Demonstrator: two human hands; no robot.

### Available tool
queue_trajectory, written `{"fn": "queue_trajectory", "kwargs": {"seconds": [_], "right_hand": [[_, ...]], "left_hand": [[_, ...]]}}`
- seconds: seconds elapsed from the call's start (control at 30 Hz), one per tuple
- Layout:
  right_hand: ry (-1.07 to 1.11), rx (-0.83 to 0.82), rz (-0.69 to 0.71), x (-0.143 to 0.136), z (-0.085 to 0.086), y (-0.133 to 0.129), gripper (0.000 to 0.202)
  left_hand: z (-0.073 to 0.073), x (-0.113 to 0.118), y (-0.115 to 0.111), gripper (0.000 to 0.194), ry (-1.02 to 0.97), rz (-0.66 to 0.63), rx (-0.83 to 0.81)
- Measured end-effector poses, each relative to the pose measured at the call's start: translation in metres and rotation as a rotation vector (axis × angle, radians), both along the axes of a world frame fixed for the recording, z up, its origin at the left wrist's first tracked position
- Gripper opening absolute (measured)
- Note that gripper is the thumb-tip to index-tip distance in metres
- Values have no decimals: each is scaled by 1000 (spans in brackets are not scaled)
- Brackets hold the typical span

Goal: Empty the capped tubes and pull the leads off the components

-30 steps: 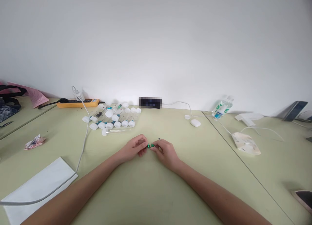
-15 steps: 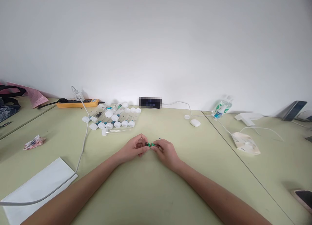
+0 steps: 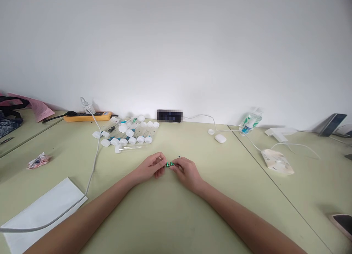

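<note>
At the middle of the table, my left hand (image 3: 151, 167) pinches a small shiny green piece (image 3: 167, 165) between thumb and fingers. Just beside it, my right hand (image 3: 188, 172) grips another small green piece (image 3: 172, 164), which has a thin metallic part running back under the fingers. The two green pieces face each other end to end, close together; whether they touch is too small to tell. A tiny dark tip (image 3: 179, 157) sticks out above my right index finger. The fingers hide most of both pieces.
Several clear tubes with white caps (image 3: 132, 140) lie back left, beside a yellow power strip (image 3: 88, 116). A grey cable (image 3: 95, 158) crosses a white sheet (image 3: 45, 215). A white case (image 3: 220, 138), clear bottle (image 3: 250, 122) and beige packet (image 3: 276, 161) lie to the right.
My left thumb and fingers have shifted slightly, now covering the dark part beside the left green piece. The right green piece has turned or moved a little; my right hand barely moved.
</note>
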State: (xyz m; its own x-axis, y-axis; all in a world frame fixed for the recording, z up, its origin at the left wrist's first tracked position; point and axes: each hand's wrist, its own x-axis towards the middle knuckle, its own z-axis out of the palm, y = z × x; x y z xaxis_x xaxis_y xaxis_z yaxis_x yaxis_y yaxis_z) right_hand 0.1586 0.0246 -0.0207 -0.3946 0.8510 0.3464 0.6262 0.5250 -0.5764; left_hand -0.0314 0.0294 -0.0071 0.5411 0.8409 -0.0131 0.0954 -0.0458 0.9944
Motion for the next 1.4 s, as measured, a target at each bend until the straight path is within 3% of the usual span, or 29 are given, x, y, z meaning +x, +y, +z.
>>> {"fn": "queue_trajectory", "kwargs": {"seconds": [1.4], "right_hand": [[8, 1, 4, -1, 3, -1, 14]], "left_hand": [[0, 1, 0, 30, -12, 24, 9]]}}
